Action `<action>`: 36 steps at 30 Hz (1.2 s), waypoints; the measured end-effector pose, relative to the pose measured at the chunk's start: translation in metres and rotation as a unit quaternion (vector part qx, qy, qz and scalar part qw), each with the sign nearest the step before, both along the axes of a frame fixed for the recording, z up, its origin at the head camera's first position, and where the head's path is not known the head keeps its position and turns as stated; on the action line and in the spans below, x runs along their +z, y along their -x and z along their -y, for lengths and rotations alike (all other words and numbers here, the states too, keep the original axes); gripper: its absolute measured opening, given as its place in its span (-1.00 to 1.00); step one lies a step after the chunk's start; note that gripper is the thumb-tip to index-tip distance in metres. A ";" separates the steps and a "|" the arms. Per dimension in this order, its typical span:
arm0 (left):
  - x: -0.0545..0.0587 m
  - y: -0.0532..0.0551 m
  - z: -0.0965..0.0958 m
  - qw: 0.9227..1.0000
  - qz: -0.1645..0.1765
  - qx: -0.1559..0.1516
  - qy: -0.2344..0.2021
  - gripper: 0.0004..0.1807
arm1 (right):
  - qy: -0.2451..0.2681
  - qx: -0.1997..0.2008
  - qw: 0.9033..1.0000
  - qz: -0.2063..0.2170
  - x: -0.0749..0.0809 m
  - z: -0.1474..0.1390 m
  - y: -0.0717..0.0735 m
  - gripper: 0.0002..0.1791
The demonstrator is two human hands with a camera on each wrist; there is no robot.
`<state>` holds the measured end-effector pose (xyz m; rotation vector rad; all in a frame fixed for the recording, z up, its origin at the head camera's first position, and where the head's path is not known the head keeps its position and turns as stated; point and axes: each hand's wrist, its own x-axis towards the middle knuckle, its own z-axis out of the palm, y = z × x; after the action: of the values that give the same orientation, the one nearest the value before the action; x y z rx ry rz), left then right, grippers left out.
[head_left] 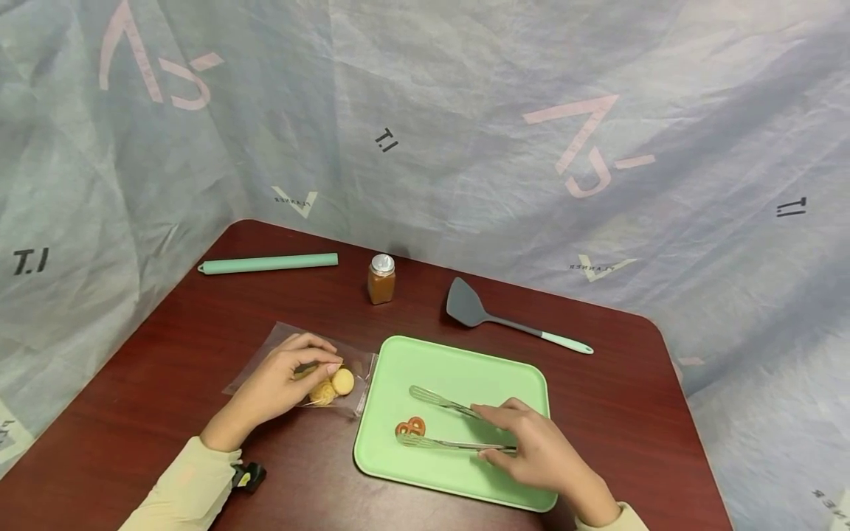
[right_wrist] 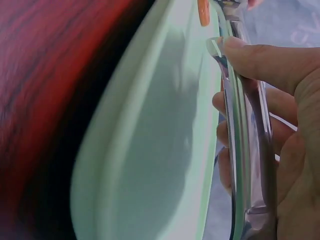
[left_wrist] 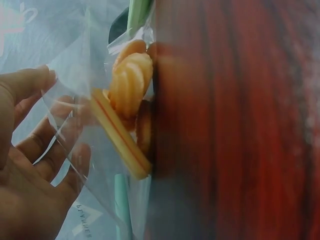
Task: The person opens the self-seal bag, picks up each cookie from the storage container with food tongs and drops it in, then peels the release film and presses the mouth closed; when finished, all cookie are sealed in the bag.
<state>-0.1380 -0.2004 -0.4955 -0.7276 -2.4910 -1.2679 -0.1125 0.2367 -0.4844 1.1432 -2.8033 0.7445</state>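
Observation:
A clear plastic bag [head_left: 265, 352] with several cookies [head_left: 342, 381] inside lies on the table to the left of the green tray [head_left: 458, 358]. Thumb and fingertip of my left hand [head_left: 275, 380] pinch the film of this bag, above the cookies. In the left wrist view, a ridged cookie [left_wrist: 131, 85] and a layered wafer stick [left_wrist: 122, 135] show through the film. My right hand [head_left: 538, 446] holds metal tongs [head_left: 458, 445] over the tray, their two arms spread apart. A small brown pretzel [head_left: 416, 424] rests on the tray beside the nearer tong head, partly covered by it.
Along the back of the dark red table [head_left: 299, 472] lie a mint-green rod [head_left: 268, 263] and a grey spatula [head_left: 468, 304] with a pale handle. Between them stands a jar of brown seasoning [head_left: 381, 286] with a silver cap. Grey printed cloth [head_left: 432, 184] hangs behind the table.

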 end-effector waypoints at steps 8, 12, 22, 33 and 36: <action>0.002 -0.002 0.000 1.000 0.008 -0.002 0.000 -0.85 | -0.031 -0.044 0.998 -0.020 0.005 -0.013 0.006 -0.29; 0.003 -0.003 0.000 1.000 0.007 -0.003 -0.001 -0.84 | -0.041 -0.074 0.996 -0.017 0.008 -0.020 0.009 -0.27; 0.004 -0.004 0.000 1.000 0.007 -0.001 0.000 -0.84 | -0.051 -0.112 0.992 -0.028 0.011 -0.029 0.013 -0.26; 0.004 -0.004 0.000 1.000 0.002 -0.005 -0.001 -0.84 | -0.038 -0.088 0.995 -0.013 0.006 -0.019 0.012 -0.27; 0.005 -0.005 0.000 1.000 0.002 -0.006 0.000 -0.83 | -0.044 -0.085 0.995 -0.022 0.006 -0.017 0.013 -0.28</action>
<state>-0.1332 -0.2008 -0.4906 -0.7404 -2.4941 -1.2752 -0.1257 0.2532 -0.4783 0.9050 -2.8755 0.5808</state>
